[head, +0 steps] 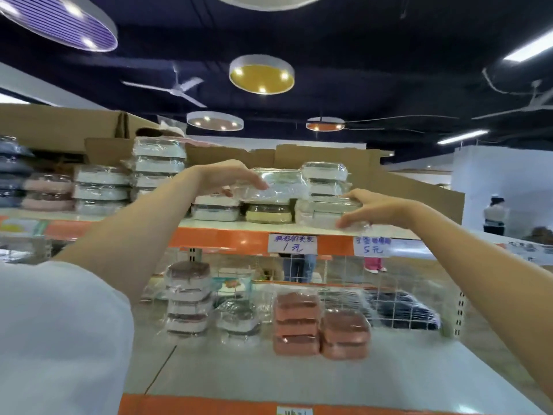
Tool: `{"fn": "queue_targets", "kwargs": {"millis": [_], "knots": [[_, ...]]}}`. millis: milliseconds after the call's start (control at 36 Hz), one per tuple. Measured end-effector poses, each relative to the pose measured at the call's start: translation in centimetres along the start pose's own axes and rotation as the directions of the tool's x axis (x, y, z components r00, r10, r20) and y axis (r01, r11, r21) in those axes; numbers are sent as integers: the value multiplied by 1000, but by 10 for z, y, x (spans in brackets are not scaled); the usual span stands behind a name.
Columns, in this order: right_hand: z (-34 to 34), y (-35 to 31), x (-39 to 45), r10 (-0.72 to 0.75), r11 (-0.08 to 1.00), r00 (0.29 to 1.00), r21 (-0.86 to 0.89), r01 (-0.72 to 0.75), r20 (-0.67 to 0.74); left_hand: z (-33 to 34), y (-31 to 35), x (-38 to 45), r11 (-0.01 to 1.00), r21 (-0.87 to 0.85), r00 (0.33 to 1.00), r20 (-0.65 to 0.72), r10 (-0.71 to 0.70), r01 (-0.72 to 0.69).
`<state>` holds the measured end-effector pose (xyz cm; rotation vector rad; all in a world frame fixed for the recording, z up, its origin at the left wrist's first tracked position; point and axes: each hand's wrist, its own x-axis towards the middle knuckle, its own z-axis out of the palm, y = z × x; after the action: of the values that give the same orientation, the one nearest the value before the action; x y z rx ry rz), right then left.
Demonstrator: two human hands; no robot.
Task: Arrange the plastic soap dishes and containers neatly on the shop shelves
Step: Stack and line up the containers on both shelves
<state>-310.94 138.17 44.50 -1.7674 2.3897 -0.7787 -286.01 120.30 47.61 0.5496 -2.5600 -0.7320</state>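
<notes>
Orange-edged shop shelves [227, 239] carry stacks of film-wrapped soap dishes, white, pink and brown. On the upper shelf the left hand [223, 176] lays relaxed fingers on a clear-wrapped white dish [278, 187] topping a stack, while the right hand [369, 208] grips the wrapped bottom dish [324, 215] of the neighbouring stack.

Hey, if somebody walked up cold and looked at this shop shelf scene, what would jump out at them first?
Two bare arms reach to the upper shelf: the left hand lies on a wrapped clear container, and the right hand holds a wrapped stack at the shelf's front edge. Below, on the lower shelf, pink dishes stand in short stacks. Overhead, a round yellow ceiling light glows against the dark ceiling.
</notes>
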Motion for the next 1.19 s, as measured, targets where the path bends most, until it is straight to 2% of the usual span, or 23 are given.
{"fn": "queue_targets", "kwargs": {"millis": [278, 444, 583, 667, 861, 1028, 1194], "knots": [[-49, 118, 61, 114, 993, 990, 15, -115, 81, 56, 34, 99, 1000, -14, 1000, 12, 6, -6], [-65, 168, 100, 177, 982, 980, -80, -169, 95, 81, 51, 144, 1000, -6, 998, 67, -20, 21], [-62, 190, 133, 192, 976, 971, -135, -173, 142, 96, 58, 174, 999, 11, 997, 52, -50, 50], [-53, 197, 148, 180, 981, 963, -112, -160, 200, 101, 62, 185, 998, 30, 997, 49, -56, 55], [-48, 205, 159, 159, 987, 959, -59, -149, 234, 105, 70, 195, 996, 65, 997, 41, -63, 60], [-71, 204, 147, 53, 984, 955, 146, -99, 291, 111, 78, 198, 994, 92, 995, 79, -68, 61], [-96, 191, 125, -89, 904, 946, 424, -54, 311, 123, 90, 212, 996, 89, 994, 106, -33, 24]]}}
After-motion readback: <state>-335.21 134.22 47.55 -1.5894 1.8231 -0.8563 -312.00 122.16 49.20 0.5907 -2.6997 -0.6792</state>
